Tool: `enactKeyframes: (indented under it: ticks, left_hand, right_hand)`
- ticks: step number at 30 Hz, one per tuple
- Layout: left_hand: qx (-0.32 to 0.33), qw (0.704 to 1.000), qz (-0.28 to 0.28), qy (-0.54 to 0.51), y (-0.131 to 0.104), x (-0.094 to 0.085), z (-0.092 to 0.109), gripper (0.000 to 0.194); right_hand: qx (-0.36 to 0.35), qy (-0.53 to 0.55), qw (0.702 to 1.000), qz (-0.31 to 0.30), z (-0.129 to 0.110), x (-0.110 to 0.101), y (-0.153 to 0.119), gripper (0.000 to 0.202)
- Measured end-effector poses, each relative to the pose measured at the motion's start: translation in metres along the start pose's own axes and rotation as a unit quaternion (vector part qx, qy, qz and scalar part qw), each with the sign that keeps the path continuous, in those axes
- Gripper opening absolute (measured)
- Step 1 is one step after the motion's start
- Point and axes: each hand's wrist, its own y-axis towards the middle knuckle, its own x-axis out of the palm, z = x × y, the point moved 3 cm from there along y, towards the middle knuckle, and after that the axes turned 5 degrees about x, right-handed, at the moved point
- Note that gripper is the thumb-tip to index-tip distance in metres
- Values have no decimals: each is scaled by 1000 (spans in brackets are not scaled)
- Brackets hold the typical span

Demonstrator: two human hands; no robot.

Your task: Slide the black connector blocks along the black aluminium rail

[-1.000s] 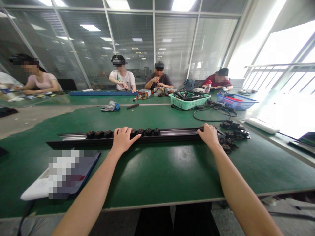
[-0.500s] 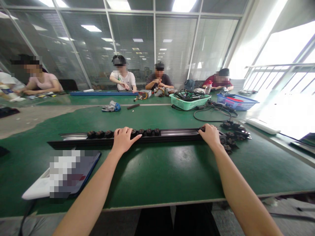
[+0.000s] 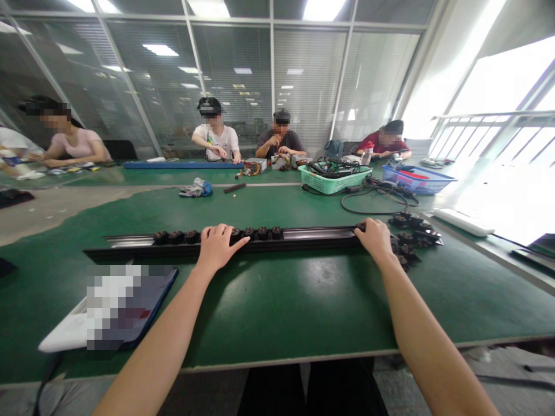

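Note:
A long black rail (image 3: 321, 243) lies across the green table, with several round black modules (image 3: 191, 236) seated in its channel. My left hand (image 3: 218, 245) wraps over the rail left of its middle, thumb along the front edge. At the rail's right end, my right hand (image 3: 376, 237) pinches a small black module (image 3: 361, 227). Bare metallic channel shows between the seated modules and this hand. More loose black modules (image 3: 406, 241) are heaped just to the right of my right hand.
A tablet-like device (image 3: 158, 300) lies at the front left. Farther back are a grey-blue cloth (image 3: 196, 188), a green basket (image 3: 333, 180) of cables, a blue basket (image 3: 418, 180) and a white bar (image 3: 463, 222). Several people sit across the table.
My right hand has shifted slightly to the right, with the small module at its fingertips. My left hand and the rail have stayed in place.

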Motion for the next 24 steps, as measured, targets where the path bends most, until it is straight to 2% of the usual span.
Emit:
enactKeyframes:
  ticks: [24]
  left_hand:
    - [4,1000,4,2,0,2,-1,79]
  right_hand:
    - [7,6,1000,11,6,2,2,43]
